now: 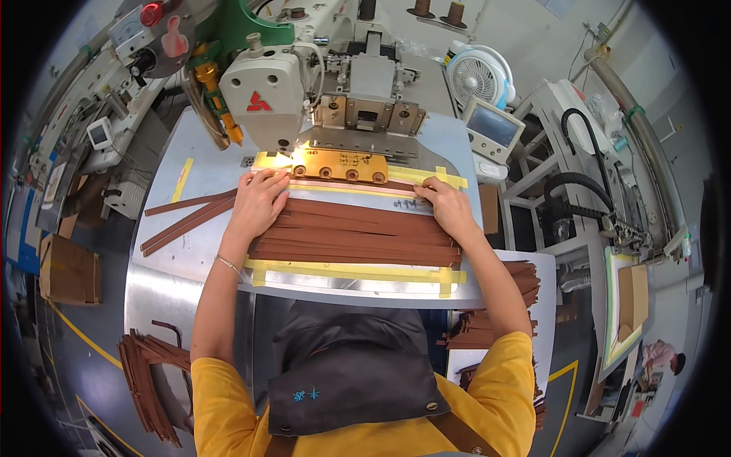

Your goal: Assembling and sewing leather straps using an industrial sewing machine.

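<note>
A long thin brown strip [401, 186] lies crosswise on the pale work plate [209, 171], along the near edge of a yellow clamp plate [346, 164]. My left hand [259, 202] has its fingers bent and pressed together at the strip's left part, beside the clamp plate. At the strip's right end, my right hand [451, 207] pinches it between thumb and fingers. Between my forearms lies a pile of brown strips [350, 232], side by side. Left of my left hand, a few loose strips [186, 222] fan out over the plate.
The white sewing machine head [263, 91] stands just beyond my hands, with a bright light near its needle area. Yellow tape [358, 272] marks the plate. More strips [148, 381] hang at lower left; others [476, 331] lie right. A fan [478, 80] and screen [493, 128] stand back right.
</note>
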`<state>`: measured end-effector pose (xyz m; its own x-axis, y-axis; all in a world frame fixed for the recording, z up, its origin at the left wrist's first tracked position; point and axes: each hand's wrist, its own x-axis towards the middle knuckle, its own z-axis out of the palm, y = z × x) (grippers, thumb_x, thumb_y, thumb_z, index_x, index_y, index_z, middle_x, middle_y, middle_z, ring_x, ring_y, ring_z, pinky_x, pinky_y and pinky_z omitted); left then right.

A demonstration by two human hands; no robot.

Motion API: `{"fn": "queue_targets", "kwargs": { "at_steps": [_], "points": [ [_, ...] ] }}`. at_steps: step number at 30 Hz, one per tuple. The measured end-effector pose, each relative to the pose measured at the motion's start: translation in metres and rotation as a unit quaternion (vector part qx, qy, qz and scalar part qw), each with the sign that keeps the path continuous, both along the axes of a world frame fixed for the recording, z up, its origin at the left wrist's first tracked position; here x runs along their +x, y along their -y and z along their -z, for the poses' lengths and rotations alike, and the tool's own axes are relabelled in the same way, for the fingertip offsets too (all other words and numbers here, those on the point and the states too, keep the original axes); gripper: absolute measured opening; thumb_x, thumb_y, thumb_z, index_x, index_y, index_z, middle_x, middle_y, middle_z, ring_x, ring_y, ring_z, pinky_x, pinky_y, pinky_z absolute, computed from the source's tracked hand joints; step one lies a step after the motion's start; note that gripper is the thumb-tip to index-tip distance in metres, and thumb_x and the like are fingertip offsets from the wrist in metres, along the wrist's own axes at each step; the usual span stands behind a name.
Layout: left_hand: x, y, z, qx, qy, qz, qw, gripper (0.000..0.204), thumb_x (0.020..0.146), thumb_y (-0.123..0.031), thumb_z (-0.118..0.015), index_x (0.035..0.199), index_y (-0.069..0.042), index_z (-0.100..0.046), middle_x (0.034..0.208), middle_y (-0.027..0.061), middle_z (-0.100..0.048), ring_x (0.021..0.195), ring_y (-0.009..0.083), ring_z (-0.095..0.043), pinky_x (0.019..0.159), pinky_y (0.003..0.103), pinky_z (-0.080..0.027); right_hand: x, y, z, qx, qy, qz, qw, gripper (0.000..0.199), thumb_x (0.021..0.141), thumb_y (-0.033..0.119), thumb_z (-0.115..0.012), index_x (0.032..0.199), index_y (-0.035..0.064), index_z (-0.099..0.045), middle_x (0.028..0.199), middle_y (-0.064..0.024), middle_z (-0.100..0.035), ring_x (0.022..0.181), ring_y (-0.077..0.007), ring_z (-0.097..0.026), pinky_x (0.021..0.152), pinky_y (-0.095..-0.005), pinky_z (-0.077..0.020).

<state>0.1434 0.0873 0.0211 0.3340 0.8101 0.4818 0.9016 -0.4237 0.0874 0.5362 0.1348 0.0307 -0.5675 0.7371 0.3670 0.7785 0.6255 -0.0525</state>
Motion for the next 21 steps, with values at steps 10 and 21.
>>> {"fn": "queue_targets", "kwargs": {
  "at_steps": [10,21],
  "points": [
    [0.001,0.0,-0.004,0.008,0.006,0.0,1.0,0.02,0.085,-0.014,-0.06,0.103,-0.006,-0.067,0.112,0.0053,-0.067,0.11,0.0217,-0.055,0.099,0.041,-0.034,0.016,0.0,-0.003,-0.002,0.044,-0.001,0.999,0.033,0.079,0.002,-0.057,0.107,0.0156,-0.068,0.098,-0.0041,-0.06,0.084,-0.0237,-0.066,0.066,-0.0363,-0.0538],
    [-0.047,0.026,0.014,-0.008,0.097,-0.107,0.989,0.029,0.085,-0.011,-0.063,0.114,-0.005,-0.061,0.122,0.0111,-0.06,0.118,0.028,-0.053,0.1,0.042,-0.04,-0.037,0.069,-0.043,-0.131,0.009,-0.06,0.989,0.064,0.077,0.046,-0.07,0.129,0.0113,-0.054,0.126,-0.0165,-0.055,0.087,-0.0349,-0.066,0.074,-0.0412,-0.0548]
  ]
}}
